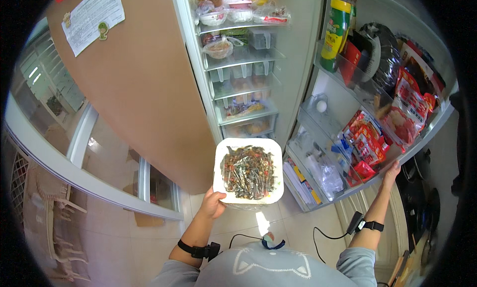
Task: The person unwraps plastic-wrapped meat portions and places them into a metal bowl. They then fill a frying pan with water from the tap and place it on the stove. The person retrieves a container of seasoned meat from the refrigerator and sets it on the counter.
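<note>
In my left hand is a square white dish of dark cooked food under plastic film, gripped at its lower left corner. The dish is in front of the open refrigerator. My right hand touches the outer edge of the open refrigerator door, at its lower right; whether its fingers curl around that edge is hard to see. Film-covered bowls stand on an upper shelf, and a bagged bowl sits on the shelf below. Clear drawers are lower down.
The door racks hold a green bottle with a yellow cap, red food packets and an egg. A brown panel stands left of the refrigerator, beside a glazed sliding door. Dark pans are at the right.
</note>
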